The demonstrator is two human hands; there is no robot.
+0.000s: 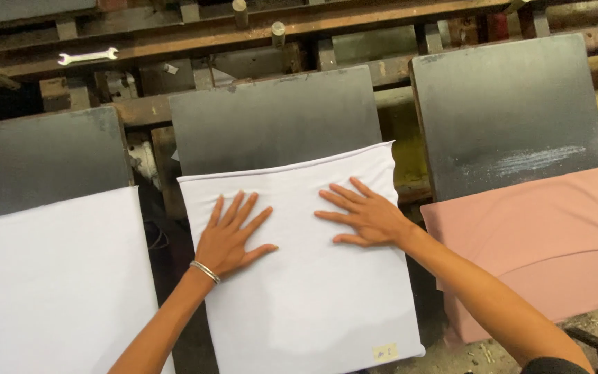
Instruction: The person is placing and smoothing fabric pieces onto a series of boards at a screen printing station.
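A white fabric piece lies over the lower part of the middle dark grey board. My left hand rests flat on it with fingers spread, a metal bangle on the wrist. Just to the right, my right hand also presses flat on the same fabric, fingers apart. Neither hand holds anything. A small yellowish tag sits at the fabric's lower right corner.
Another white fabric covers the left board. A pink fabric covers the lower part of the right board. Behind runs a rusty metal frame with a wrench lying on it.
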